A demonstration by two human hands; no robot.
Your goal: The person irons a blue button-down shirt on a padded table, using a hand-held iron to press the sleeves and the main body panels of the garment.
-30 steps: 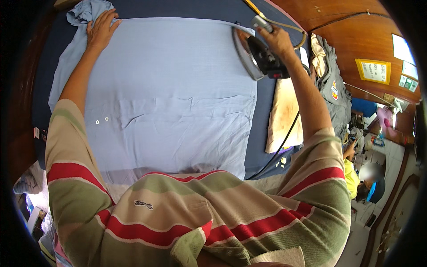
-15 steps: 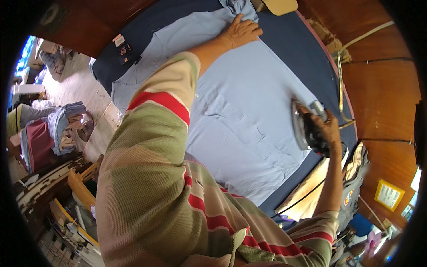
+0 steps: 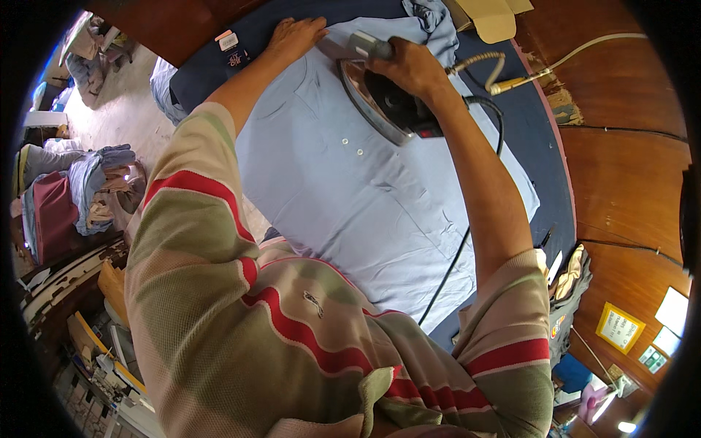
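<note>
A light blue shirt (image 3: 292, 157) with small white buttons lies spread over a dark navy padded surface. My right hand (image 3: 418, 67) is wrapped round the handle of a black and silver iron (image 3: 391, 102), over the shirt's upper part. Whether its soleplate touches the cloth is hard to tell. At the far left edge of the shirt lies my left hand (image 3: 298, 36), fingers stretched toward the iron's tip and touching the cloth. Wrinkles run across the shirt below the buttons. A bunched part of the shirt (image 3: 432, 16) sits at the far end.
A hose (image 3: 478, 62) and a black cord (image 3: 496, 117) trail from the iron, the cord crossing the shirt. Small tags (image 3: 228, 41) lie at far left. An opened cardboard box (image 3: 493, 18) stands at the back. Folded clothes (image 3: 62, 208) are piled left; a wooden wall (image 3: 621, 168) rises right.
The iron in my right hand has moved from the shirt's right side up and left, close to my left hand. My left hand has shifted left, and the shirt lies differently with its buttons showing.
</note>
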